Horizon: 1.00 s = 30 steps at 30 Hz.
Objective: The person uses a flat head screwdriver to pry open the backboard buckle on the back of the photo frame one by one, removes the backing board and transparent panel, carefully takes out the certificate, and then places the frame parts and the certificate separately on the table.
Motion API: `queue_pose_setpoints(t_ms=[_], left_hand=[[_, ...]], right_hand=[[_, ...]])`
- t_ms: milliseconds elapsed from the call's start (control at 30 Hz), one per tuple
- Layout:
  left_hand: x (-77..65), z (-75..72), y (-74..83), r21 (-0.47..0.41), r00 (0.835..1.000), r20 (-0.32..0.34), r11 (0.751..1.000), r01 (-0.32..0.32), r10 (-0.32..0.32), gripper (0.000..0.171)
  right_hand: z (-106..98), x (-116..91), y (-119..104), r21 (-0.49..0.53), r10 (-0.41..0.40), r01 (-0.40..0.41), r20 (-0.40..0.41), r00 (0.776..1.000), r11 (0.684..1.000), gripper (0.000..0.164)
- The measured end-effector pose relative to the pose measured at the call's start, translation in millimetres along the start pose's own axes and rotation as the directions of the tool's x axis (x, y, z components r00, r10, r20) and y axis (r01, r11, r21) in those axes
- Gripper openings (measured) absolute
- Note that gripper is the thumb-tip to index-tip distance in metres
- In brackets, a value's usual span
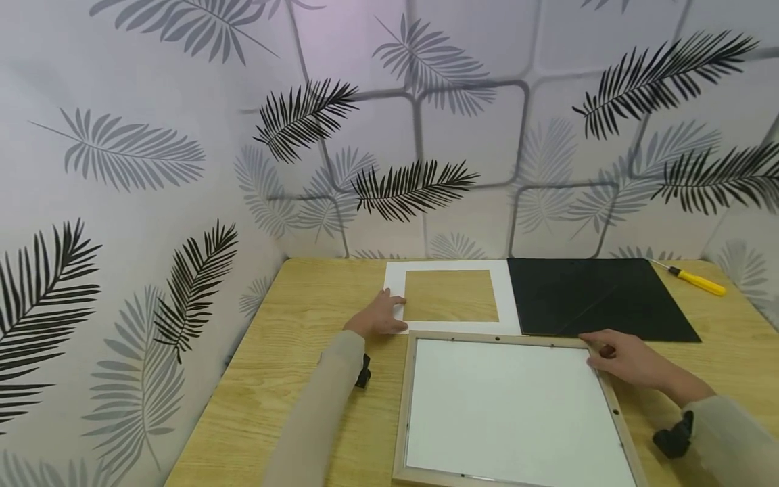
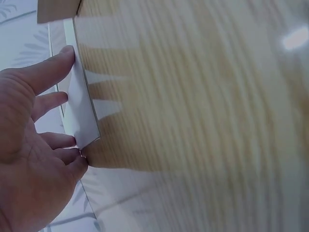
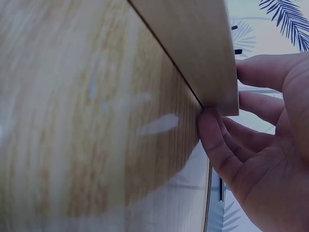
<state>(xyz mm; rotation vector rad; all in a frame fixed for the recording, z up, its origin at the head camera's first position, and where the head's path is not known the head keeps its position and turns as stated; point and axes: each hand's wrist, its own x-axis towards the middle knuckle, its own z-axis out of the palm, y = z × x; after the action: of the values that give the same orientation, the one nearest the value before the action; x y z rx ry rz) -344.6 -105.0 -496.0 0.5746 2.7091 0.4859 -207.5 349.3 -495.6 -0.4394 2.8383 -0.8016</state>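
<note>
A pale wooden picture frame [image 1: 399,433] lies on the table with a white panel [image 1: 511,412] inside it. My right hand [image 1: 635,364] grips the frame's far right corner; in the right wrist view its fingertips [image 3: 212,125] meet at the corner of the wooden side. Beyond the frame lies a white mat [image 1: 450,326] with a rectangular window. My left hand [image 1: 380,314] rests at the mat's left side, fingers apart and touching it. Close up, the left fingers [image 2: 60,140] and thumb lie along the mat's white edge.
To the right of the mat lies a black board [image 1: 596,297], beside it a screwdriver [image 1: 700,281] with a yellow handle. The wood-grain table [image 1: 268,385] ends at a leaf-patterned wall [image 1: 377,135] behind and to the left.
</note>
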Motion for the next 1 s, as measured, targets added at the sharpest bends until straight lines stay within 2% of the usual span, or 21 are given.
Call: queue_pose_setpoints(t_ms=[133,267,467,600,700,833,900,1000], left_hand=[[-4.5,-3.5,-9.1,-0.001,1.000,-0.013,1.000,0.027,-0.027,0.058],[-6.1,-5.6,-12.3,0.002,0.999,-0.033,1.000,0.008,-0.008,0.055],[-9.1,-4.6,-9.6,-0.012,0.998,-0.059,1.000,-0.022,0.021,0.052],[-15.3,-2.4,-4.9,-0.013,0.994,-0.103,0.999,-0.036,0.034,0.046],[-25.3,-2.4,5.6,-0.004,0.987,-0.135,0.996,-0.090,0.088,0.041],[-46.0,2.5,27.3,0.018,0.972,-0.126,0.980,-0.200,0.201,0.036],[-56.9,9.7,35.7,0.079,0.965,-0.107,0.969,-0.233,0.240,0.038],[-71.2,23.6,41.8,0.225,0.958,-0.092,0.943,-0.246,0.272,0.050]], right_hand=[[1,0,1,0.015,0.027,-0.027,0.005,1.000,1.000,0.053],[2,-1,0,0.020,0.023,-0.023,-0.016,1.000,1.000,0.052],[1,-1,1,0.011,0.025,-0.025,-0.020,0.999,1.000,0.050],[1,-1,1,0.013,0.029,-0.029,-0.013,1.000,1.000,0.050],[1,0,0,0.014,0.030,-0.030,-0.019,0.999,0.999,0.050],[1,0,-2,0.011,0.038,-0.038,-0.023,0.999,0.999,0.050],[0,0,-2,0.012,0.041,-0.041,-0.018,0.999,0.999,0.050],[0,0,-3,0.011,0.043,-0.043,-0.016,0.999,0.999,0.050]])
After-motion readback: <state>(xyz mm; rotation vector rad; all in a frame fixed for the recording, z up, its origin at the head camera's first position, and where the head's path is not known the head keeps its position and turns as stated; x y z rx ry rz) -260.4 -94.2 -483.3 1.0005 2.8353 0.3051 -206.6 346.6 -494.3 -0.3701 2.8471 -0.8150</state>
